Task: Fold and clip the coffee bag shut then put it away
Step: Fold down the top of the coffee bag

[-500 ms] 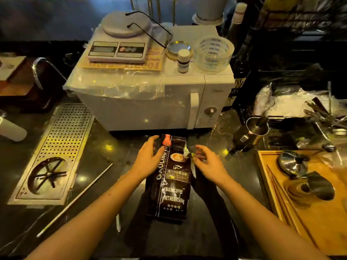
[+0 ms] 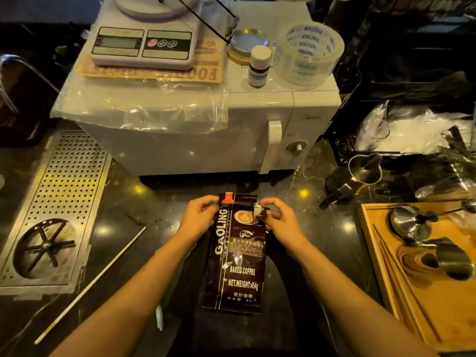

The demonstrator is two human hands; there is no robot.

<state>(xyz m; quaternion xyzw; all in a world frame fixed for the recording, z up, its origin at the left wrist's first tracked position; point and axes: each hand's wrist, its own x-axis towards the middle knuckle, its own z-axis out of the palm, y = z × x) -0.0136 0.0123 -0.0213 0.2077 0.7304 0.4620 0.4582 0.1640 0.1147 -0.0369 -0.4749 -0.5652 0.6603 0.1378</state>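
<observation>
A dark brown coffee bag (image 2: 238, 256) with white lettering lies flat on the black counter, its top pointing away from me. The top edge looks folded over, with an orange patch at its left corner. My left hand (image 2: 199, 217) pinches the bag's top left corner. My right hand (image 2: 279, 219) pinches the top right corner, where a small pale clip or tab (image 2: 258, 210) shows between the fingertips. I cannot tell exactly what that pale piece is.
A white microwave (image 2: 206, 135) stands just behind the bag, carrying a kitchen scale (image 2: 144, 45), a small bottle (image 2: 258, 67) and a tape roll (image 2: 307, 54). A metal drip tray (image 2: 55, 210) lies left, a wooden tray (image 2: 425, 287) with steel tools right, a steel pitcher (image 2: 364, 170) at back right.
Both hands have shifted slightly up onto the bag's top corners. The bag's top edge now lies flatter and more squarely folded. The bag itself has stayed in place.
</observation>
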